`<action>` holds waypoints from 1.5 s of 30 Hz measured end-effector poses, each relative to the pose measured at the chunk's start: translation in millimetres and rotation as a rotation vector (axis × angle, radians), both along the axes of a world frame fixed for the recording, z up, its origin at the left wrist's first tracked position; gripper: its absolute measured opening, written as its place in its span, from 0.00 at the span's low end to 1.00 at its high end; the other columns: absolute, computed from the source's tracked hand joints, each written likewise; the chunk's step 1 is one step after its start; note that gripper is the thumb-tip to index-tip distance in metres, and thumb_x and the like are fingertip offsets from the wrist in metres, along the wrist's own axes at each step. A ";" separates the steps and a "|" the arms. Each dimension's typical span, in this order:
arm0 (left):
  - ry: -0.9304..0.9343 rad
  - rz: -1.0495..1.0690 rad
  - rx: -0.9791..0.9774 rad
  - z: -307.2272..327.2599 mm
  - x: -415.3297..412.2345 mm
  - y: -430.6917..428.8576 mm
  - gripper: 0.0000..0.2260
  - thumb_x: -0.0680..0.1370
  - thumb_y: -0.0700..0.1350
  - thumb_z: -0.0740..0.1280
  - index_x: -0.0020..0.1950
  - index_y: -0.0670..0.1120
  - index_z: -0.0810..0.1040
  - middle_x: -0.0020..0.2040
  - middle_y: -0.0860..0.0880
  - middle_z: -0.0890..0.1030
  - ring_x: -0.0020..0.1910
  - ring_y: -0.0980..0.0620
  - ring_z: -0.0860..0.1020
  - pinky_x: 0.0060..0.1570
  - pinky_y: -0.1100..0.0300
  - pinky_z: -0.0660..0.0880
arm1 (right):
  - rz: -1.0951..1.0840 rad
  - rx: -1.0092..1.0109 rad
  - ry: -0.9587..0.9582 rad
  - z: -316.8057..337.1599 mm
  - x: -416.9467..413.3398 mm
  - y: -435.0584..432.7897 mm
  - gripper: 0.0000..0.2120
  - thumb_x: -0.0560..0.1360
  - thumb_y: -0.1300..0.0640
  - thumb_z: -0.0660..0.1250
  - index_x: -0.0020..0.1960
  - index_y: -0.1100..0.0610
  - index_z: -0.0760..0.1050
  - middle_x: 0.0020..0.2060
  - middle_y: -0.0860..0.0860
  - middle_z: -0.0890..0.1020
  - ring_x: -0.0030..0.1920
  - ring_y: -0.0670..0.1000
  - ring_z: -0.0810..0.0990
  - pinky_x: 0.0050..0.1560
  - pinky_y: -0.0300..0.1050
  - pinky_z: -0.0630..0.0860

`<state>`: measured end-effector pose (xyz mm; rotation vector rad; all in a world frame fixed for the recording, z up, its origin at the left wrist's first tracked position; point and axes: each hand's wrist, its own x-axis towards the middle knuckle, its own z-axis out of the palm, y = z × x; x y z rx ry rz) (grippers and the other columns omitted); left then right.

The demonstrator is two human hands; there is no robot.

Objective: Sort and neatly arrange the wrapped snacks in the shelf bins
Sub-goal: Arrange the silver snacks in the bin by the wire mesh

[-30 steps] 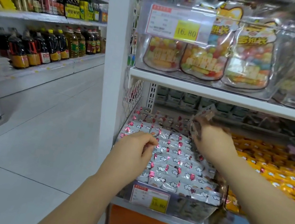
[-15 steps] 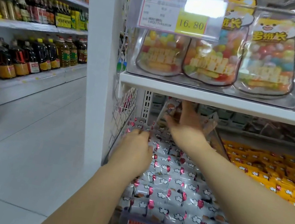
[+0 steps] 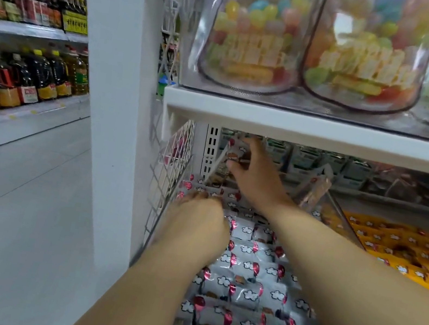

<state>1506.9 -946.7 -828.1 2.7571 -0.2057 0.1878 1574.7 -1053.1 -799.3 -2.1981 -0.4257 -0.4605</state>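
Observation:
A clear shelf bin holds rows of silver wrapped snacks [image 3: 244, 293] printed with white flowers and red ends. My right hand [image 3: 255, 174] reaches to the back left of this bin and grips a few of these snack packets [image 3: 233, 153] standing on end. My left hand [image 3: 197, 222] lies on the snacks near the bin's left side, its fingertips touching a packet at the rear rows; whether they pinch it is hidden. A clear divider [image 3: 341, 216] separates this bin from one filled with orange wrapped snacks [image 3: 404, 247].
A white shelf board [image 3: 313, 131] hangs low just above my hands, carrying clear bags of coloured candy [image 3: 257, 41]. A white wire grid [image 3: 171, 172] and a white post [image 3: 106, 86] bound the bin on the left. Oil bottles [image 3: 21, 79] line the aisle shelves at left.
I have leaned in closer to the bin. My right hand went from mid-bin to the back left corner with packets in it. My left hand slid forward along the left side.

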 end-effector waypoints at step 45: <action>-0.060 -0.011 -0.064 14.8 -4.1 -24.1 0.16 0.79 0.49 0.60 0.66 0.55 0.72 0.63 0.49 0.75 0.59 0.48 0.74 0.63 0.49 0.69 | -0.322 -0.963 0.057 17.5 -51.0 -94.9 0.32 0.70 0.72 0.62 0.68 0.47 0.66 0.70 0.50 0.63 0.72 0.57 0.54 0.71 0.56 0.58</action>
